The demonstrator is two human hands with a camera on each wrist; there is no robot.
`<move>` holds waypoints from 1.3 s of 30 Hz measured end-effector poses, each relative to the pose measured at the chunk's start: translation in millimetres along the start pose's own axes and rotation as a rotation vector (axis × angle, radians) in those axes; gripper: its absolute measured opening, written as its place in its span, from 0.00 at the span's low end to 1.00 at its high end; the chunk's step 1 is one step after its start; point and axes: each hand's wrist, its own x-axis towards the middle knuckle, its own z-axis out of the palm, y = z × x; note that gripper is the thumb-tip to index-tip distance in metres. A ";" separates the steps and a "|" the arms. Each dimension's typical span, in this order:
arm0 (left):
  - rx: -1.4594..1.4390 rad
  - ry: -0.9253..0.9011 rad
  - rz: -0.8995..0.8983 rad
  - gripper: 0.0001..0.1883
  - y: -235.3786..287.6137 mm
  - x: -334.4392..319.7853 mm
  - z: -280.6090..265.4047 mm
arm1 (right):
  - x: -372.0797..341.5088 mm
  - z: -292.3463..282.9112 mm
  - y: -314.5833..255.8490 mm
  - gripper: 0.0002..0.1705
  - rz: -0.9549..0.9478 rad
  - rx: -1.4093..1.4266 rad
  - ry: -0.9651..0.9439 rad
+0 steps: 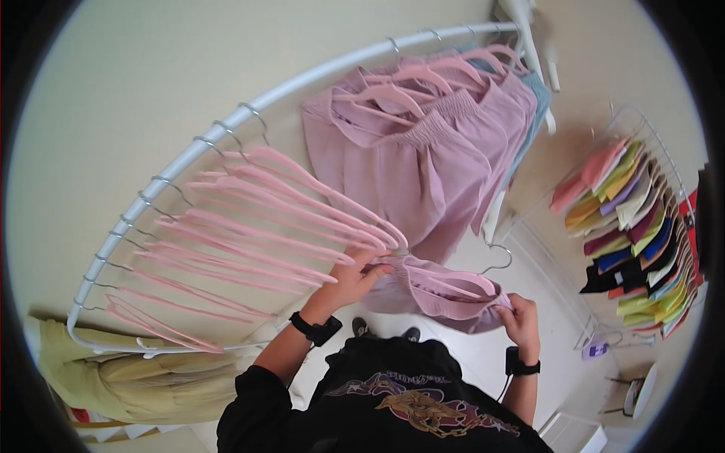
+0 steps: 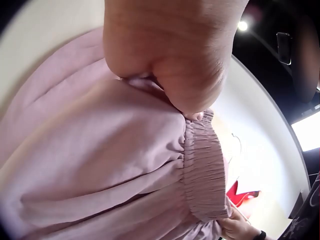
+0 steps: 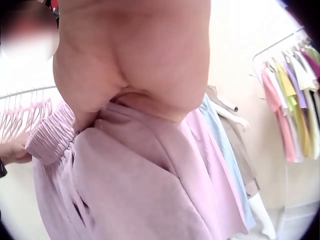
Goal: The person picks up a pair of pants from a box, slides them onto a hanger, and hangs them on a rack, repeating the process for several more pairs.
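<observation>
A dusty-pink elastic-waist garment (image 1: 457,313), shorts or a skirt, is stretched between my two hands. A pink hanger (image 1: 445,281) lies inside its waist opening, its metal hook sticking out past the far edge. My left hand (image 1: 349,281) pinches one end of the waistband, close to the tips of the hanging pink hangers. At the opposite end, my right hand (image 1: 521,321) grips the waistband with thumb and fingers. In the left wrist view the gathered waistband (image 2: 205,167) runs between both hands. The cloth hangs below my right hand (image 3: 132,60) in the right wrist view.
A curved white rail (image 1: 177,162) carries several bare pink hangers (image 1: 249,226). Pink garments (image 1: 423,162) on hangers hang at its far end, pale yellow clothing (image 1: 143,377) below its near end. Another rack with colourful clothes (image 1: 642,226) stands at the right.
</observation>
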 end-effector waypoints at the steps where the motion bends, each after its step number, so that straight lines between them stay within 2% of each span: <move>1: -0.067 0.002 -0.157 0.14 -2.6 0.8 0.8 | 2.3 -8.2 -2.1 0.09 -0.004 -0.012 0.086; 2: 0.090 0.059 0.079 0.17 -8.5 4.8 -1.7 | 4.5 -16.6 -4.6 0.09 -0.006 -0.022 0.172; 3: 0.091 0.077 0.092 0.17 -6.0 10.5 -3.0 | 7.2 -25.3 -8.9 0.09 -0.026 -0.031 0.179; 5: -0.419 0.104 0.108 0.16 3.0 20.5 -0.5 | 12.3 -43.5 -19.4 0.10 -0.028 -0.146 0.330; 6: -0.381 -0.094 -0.158 0.15 -6.5 12.8 -11.5 | 15.1 -49.3 -25.0 0.09 -0.045 -0.171 0.376; 7: -0.387 -0.084 -0.147 0.15 -22.9 6.5 -0.1 | 19.1 -53.5 -34.7 0.09 -0.057 -0.182 0.379; 9: -0.910 0.049 -0.001 0.14 -60.4 -12.2 33.1 | 27.1 -55.4 -58.2 0.09 -0.078 -0.240 0.432; 10: -0.804 0.126 -0.063 0.10 -56.7 -19.0 37.3 | 32.3 -53.1 -69.3 0.09 -0.080 -0.243 0.437; 11: -0.806 0.122 -0.058 0.10 -59.6 -20.5 30.4 | 38.9 -50.6 -81.3 0.09 -0.094 -0.233 0.429; 13: -0.818 -0.253 0.050 0.10 -44.7 -24.9 3.0 | 55.6 -41.0 -108.6 0.10 -0.104 -0.230 0.429; 16: -0.781 -0.358 0.083 0.08 -7.4 -19.0 -28.1 | 90.4 -21.6 -155.4 0.10 -0.164 -0.150 0.436; 18: -0.799 -0.356 0.072 0.08 -0.1 -21.4 -35.7 | 116.0 -8.6 -182.5 0.11 -0.284 -0.184 0.456; 19: -0.817 -0.349 0.053 0.08 1.5 -24.1 -37.7 | 127.5 -1.3 -195.8 0.11 -0.285 -0.183 0.465; 21: -0.867 -0.320 0.051 0.09 -2.4 -32.8 -38.4 | 149.0 10.6 -219.0 0.11 -0.338 -0.192 0.473; 23: -0.766 -0.280 0.029 0.09 -15.8 -46.2 -34.0 | 175.1 18.9 -229.4 0.11 -0.355 -0.176 0.458; 25: -0.866 -0.225 -0.039 0.09 -24.1 -65.3 -22.8 | 193.0 29.1 -227.4 0.12 -0.375 -0.153 0.432; 29: -0.633 -0.160 -0.090 0.09 -34.0 -95.0 -13.7 | 220.4 51.9 -213.6 0.13 -0.352 -0.058 0.325; 31: -0.492 -0.089 -0.240 0.10 -29.1 -107.3 -12.2 | 228.4 58.2 -210.3 0.14 -0.354 0.028 0.275; 33: -0.506 -0.046 -0.297 0.11 -19.7 -117.5 -8.3 | 233.4 55.5 -208.9 0.15 -0.381 0.068 0.228; 35: -0.574 0.132 -0.466 0.11 -10.2 -127.5 4.2 | 240.6 54.6 -197.5 0.16 -0.404 0.108 0.170; 37: -0.528 0.240 -0.477 0.11 -10.8 -131.2 21.2 | 247.7 57.9 -176.3 0.19 -0.629 0.161 0.281; 38: -0.529 0.338 -0.571 0.11 -8.3 -131.1 28.2 | 241.4 52.3 -171.5 0.22 -0.597 0.178 0.286; 39: -0.530 0.448 -0.668 0.11 -1.2 -131.7 34.9 | 240.4 45.9 -160.8 0.23 -0.674 0.167 0.310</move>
